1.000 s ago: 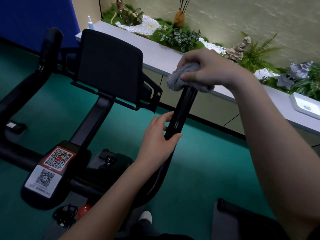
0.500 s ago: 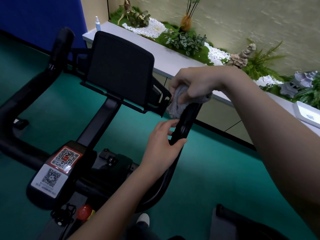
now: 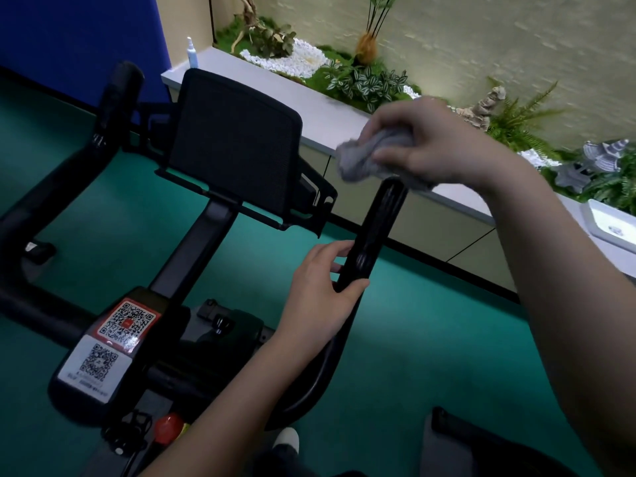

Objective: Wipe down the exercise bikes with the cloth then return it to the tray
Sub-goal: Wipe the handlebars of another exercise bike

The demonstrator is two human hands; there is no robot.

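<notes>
Grey towelling, the cloth (image 3: 364,160) is bunched in the right hand (image 3: 437,146), whose fingers (image 3: 389,155) curl tightly round it. The wad sits right on the top end of the bike's near handlebar horn (image 3: 378,228). Below those fingers the left hand (image 3: 320,297) grips the same horn lower down, thumb on one side and fingers on the other, bracing it.

To wipe this well, I would wrap the cloth around the horn rather than dab the tip, then draw it down toward the left fingers with a slight twist. The bracing hand should shift out of the way so the patch under it gets cleaned too.

Counted:
- One cloth.
- Two hands, both busy.
- Two handlebar horns, the far one (image 3: 117,94) well apart from either hand.
- One black screen panel (image 3: 234,146) between the horns.
- Two QR labels (image 3: 124,321).
- One spray bottle (image 3: 190,53) on the ledge.
- One white tray (image 3: 609,225), on the ledge beyond the right wrist and well apart from the cloth.
- One bike is plain — the dark shape at the lower right I cannot identify.
</notes>
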